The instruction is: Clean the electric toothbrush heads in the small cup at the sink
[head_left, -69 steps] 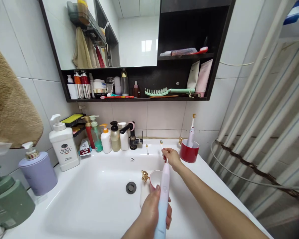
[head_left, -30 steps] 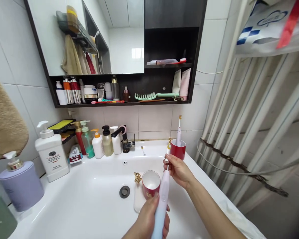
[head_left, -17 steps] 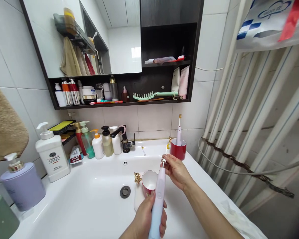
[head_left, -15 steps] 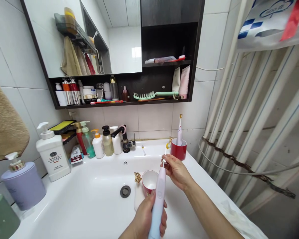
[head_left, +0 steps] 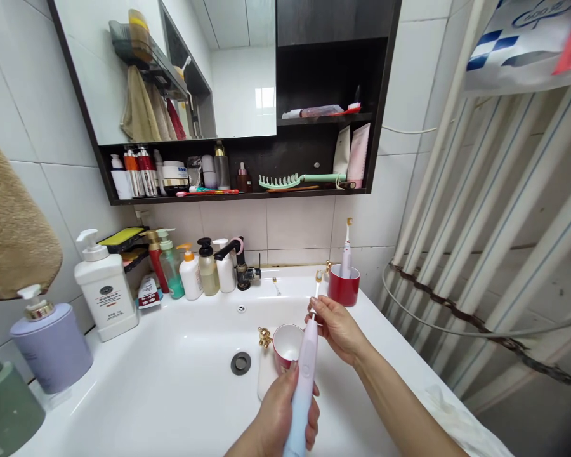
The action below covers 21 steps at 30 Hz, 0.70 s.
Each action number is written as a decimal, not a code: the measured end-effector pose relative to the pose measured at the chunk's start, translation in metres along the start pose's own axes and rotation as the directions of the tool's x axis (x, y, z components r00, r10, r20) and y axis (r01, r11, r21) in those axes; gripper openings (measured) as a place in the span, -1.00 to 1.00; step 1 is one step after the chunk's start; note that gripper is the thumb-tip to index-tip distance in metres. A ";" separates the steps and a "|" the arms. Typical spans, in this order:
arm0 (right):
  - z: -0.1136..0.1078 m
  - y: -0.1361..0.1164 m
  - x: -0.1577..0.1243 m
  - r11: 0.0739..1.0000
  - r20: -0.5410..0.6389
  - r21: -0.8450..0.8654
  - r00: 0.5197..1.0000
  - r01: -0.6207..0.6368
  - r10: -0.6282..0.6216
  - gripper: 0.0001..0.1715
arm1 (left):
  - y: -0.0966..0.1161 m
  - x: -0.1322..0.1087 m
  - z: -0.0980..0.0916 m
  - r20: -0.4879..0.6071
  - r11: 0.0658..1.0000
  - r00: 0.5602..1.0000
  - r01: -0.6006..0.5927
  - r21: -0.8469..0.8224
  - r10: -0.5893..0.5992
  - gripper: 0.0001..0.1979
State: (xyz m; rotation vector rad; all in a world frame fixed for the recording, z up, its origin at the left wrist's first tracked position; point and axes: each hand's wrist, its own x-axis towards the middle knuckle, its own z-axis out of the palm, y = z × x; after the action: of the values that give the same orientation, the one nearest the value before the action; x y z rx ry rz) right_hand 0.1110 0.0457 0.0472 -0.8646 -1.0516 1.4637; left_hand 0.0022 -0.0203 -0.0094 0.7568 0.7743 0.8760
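My left hand (head_left: 285, 400) is closed round the pink-to-blue handle of an electric toothbrush (head_left: 306, 368), which points up and away over the sink. At its top end, my right hand (head_left: 337, 327) pinches a white toothbrush head (head_left: 318, 287) by its lower part, the bristles facing upward. The head sits at the metal shaft of the handle; whether it is fully seated I cannot tell. Behind my left hand, a red cup (head_left: 288, 346) with a white inside and a gold handle stands in the sink, partly hidden.
The white sink (head_left: 171, 374) has a dark drain and a black faucet (head_left: 240, 266). Another brush head (head_left: 276, 285) lies on the back ledge. A red cup (head_left: 343, 285) holding a second electric toothbrush stands at the right corner. Several pump bottles (head_left: 190, 276) line the left; pipes (head_left: 485, 241) rise at right.
The brush head has turned slightly, so its bristles now face more toward me. Both hands keep their grip, and the view has shifted a little.
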 end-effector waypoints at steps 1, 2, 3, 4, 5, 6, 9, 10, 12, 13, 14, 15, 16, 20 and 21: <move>0.000 0.001 0.000 1.000 -0.004 -0.005 1.000 -0.001 0.001 -0.76 | 0.000 0.000 0.000 -0.001 1.000 1.000 -0.002 0.002 0.002 -0.52; 0.000 0.001 0.000 1.000 -0.004 -0.009 1.000 -0.002 0.002 -0.76 | 0.000 0.000 -0.001 0.002 1.000 1.000 0.000 0.000 0.000 -0.52; 0.000 0.001 0.000 1.000 0.002 -0.011 1.000 -0.003 0.003 -0.76 | 0.001 0.000 -0.001 0.009 1.000 1.000 0.005 -0.009 -0.005 -0.52; 0.000 0.002 0.000 1.000 0.012 -0.012 1.000 -0.005 0.005 -0.76 | 0.001 0.000 -0.001 0.021 1.000 1.000 0.014 -0.021 -0.013 -0.52; 0.000 0.002 0.000 1.000 0.022 -0.013 1.000 -0.006 0.006 -0.76 | 0.001 -0.001 -0.001 0.032 0.999 0.999 0.023 -0.034 -0.022 -0.52; 0.001 0.002 0.000 1.000 0.033 -0.015 0.999 -0.008 0.008 -0.76 | 0.000 -0.001 -0.001 0.038 0.999 0.999 0.029 -0.042 -0.027 -0.52; 0.002 0.001 -0.001 1.000 0.053 -0.021 0.998 -0.018 0.019 -0.76 | -0.002 0.000 -0.001 0.010 0.999 1.000 -0.010 -0.033 0.010 -0.51; 0.003 0.001 -0.001 1.000 0.055 -0.019 0.998 -0.018 0.019 -0.76 | -0.003 0.000 -0.001 -0.007 0.999 0.999 -0.034 -0.021 0.033 -0.50; 0.004 0.001 -0.001 1.000 0.053 -0.012 0.998 -0.013 0.014 -0.75 | -0.004 0.001 -0.001 -0.024 0.998 0.998 -0.061 -0.001 0.061 -0.49; 0.005 0.001 -0.001 1.000 0.052 -0.009 0.999 -0.010 0.011 -0.75 | -0.004 0.001 -0.001 -0.018 0.998 0.998 -0.057 -0.003 0.057 -0.49; 0.005 0.001 -0.001 1.000 0.050 -0.007 0.999 -0.010 0.010 -0.74 | -0.003 0.001 -0.001 -0.007 0.999 0.999 -0.042 -0.015 0.042 -0.48; 0.005 0.002 -0.001 1.000 0.050 -0.006 0.999 -0.011 0.012 -0.74 | -0.003 0.000 -0.001 0.012 0.999 1.000 -0.021 -0.037 0.021 -0.49; 0.005 0.002 -0.001 1.000 0.052 -0.005 0.998 -0.016 0.016 -0.74 | -0.002 0.000 -0.001 0.036 0.998 0.999 0.002 -0.062 0.000 -0.50; 0.006 0.003 -0.001 1.000 0.055 -0.010 0.998 -0.026 0.027 -0.73 | 0.000 -0.001 -0.001 0.080 0.991 0.995 0.065 -0.113 -0.056 -0.50; 0.006 0.003 -0.002 1.000 0.054 -0.015 0.998 -0.023 0.024 -0.73 | 0.000 -0.001 -0.001 0.074 0.992 0.996 0.063 -0.108 -0.055 -0.50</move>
State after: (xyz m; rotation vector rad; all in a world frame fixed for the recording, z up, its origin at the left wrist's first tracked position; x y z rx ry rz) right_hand 0.1042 0.0431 0.0463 -0.8544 -1.0965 1.5081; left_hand 0.0006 -0.0208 -0.0098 0.6608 0.6767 0.8272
